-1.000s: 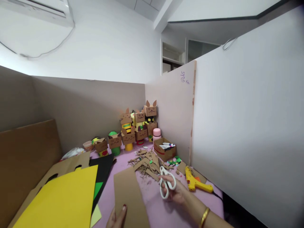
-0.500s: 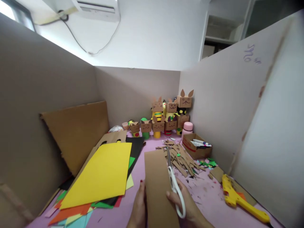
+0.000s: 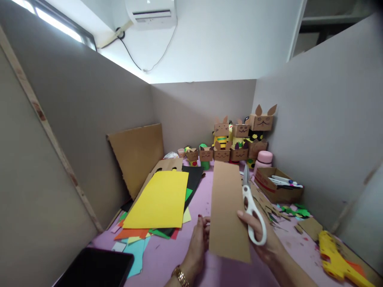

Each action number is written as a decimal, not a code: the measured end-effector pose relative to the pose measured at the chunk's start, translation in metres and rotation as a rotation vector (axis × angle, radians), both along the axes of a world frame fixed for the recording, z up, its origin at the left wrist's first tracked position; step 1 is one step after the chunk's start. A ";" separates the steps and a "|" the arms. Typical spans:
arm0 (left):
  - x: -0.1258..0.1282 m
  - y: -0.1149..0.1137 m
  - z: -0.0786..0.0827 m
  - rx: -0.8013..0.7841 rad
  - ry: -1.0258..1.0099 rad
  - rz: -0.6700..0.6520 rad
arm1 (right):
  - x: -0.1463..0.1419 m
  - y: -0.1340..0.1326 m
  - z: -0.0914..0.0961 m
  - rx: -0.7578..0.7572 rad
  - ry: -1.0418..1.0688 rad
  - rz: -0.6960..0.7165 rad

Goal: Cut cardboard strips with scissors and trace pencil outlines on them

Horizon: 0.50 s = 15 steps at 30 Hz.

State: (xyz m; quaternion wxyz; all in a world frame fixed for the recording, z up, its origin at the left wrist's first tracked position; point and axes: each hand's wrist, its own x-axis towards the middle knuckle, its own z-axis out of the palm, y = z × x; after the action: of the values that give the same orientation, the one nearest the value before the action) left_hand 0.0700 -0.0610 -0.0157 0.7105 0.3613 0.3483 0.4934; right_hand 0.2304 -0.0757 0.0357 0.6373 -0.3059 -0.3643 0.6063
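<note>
A long brown cardboard strip (image 3: 226, 203) is lifted above the pink table (image 3: 167, 259), its far end pointing at the back wall. My left hand (image 3: 200, 238) pinches the strip's left edge near the bottom. My right hand (image 3: 263, 239) is closed on white-handled scissors (image 3: 253, 213), blades pointing away, lying along the strip's right edge. The right thumb rests against the cardboard. A gold watch shows on my left wrist.
Yellow paper (image 3: 160, 199) tops a stack of coloured sheets at the left. Cardboard box figures (image 3: 239, 137) stand at the back. A marker box (image 3: 278, 185), cardboard scraps (image 3: 266, 201) and a yellow glue gun (image 3: 338, 263) lie at the right. A dark tablet (image 3: 95, 267) sits near left.
The camera has swung left and down. The cardboard strip has risen off the table, and my right hand has brought the scissors to its right edge.
</note>
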 end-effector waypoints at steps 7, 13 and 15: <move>-0.002 0.004 -0.007 0.085 0.002 -0.089 | 0.006 0.005 -0.010 0.067 -0.164 0.020; 0.000 0.003 -0.002 0.157 0.082 -0.061 | 0.010 0.008 -0.049 0.111 -0.152 0.036; 0.003 0.002 0.000 0.178 0.106 -0.034 | 0.013 0.010 -0.052 0.110 -0.147 0.055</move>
State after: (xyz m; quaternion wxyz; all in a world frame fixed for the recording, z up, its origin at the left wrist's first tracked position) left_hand 0.0726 -0.0585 -0.0152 0.6643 0.4545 0.3339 0.4905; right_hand 0.2433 -0.0654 -0.0161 0.6078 -0.3043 -0.4511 0.5783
